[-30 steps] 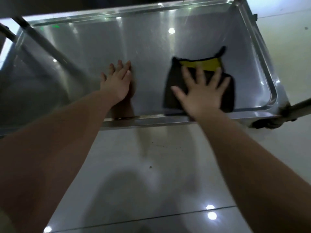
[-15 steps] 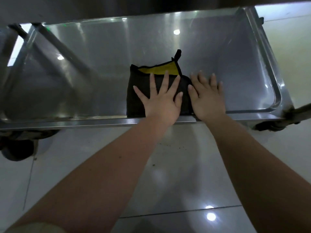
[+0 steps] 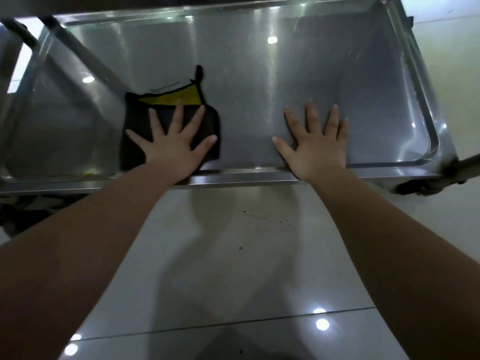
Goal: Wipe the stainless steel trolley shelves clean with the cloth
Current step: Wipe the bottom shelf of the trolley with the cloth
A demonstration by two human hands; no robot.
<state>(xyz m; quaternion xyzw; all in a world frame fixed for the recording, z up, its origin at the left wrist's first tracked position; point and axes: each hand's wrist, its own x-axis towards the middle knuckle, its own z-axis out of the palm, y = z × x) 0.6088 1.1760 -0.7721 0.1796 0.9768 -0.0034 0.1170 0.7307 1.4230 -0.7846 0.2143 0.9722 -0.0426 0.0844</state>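
Note:
The stainless steel trolley shelf (image 3: pixel 259 74) is a shallow tray with a raised rim, seen from above. A folded black cloth (image 3: pixel 133 146) with a yellow inner side lies on its near left part. My left hand (image 3: pixel 174 144) presses flat on the cloth with fingers spread, covering its middle. My right hand (image 3: pixel 315 146) rests flat and bare on the shelf's steel near the front rim, well to the right of the cloth and apart from it.
A slanted steel post (image 3: pixel 78 53) crosses the shelf's left end. Dark casters sit under the right corner (image 3: pixel 426 187) and the left corner (image 3: pixel 26 203). Glossy pale floor tiles (image 3: pixel 233 255) with a few dark specks lie between me and the trolley.
The cloth passed from under my right hand to under my left hand, then slid leftward along the shelf. My right hand came off it and now lies flat on bare steel.

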